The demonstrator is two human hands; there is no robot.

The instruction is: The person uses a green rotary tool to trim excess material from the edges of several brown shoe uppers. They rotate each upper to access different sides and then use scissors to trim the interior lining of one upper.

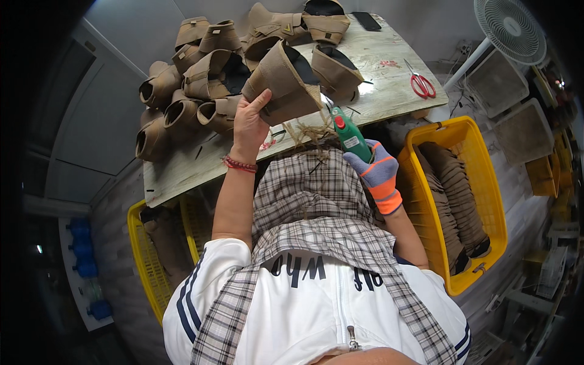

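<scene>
My bare left hand grips a tan fabric shoe upper with a dark lining, raised above the table's near edge. In my right hand, gloved in grey and orange, is a green handheld power tool with a red button. Its thin tip points at the lower right edge of the upper; whether it touches cannot be made out. Frayed, straw-coloured threads hang below the upper, over my checked apron. More tan uppers are heaped on the left of the table, and another upper stands just behind the held one.
On the worn table lie red-handled scissors and a dark phone. A yellow basket with rows of stacked uppers stands at my right, another yellow basket at my left. Beyond the right table edge rises a white fan.
</scene>
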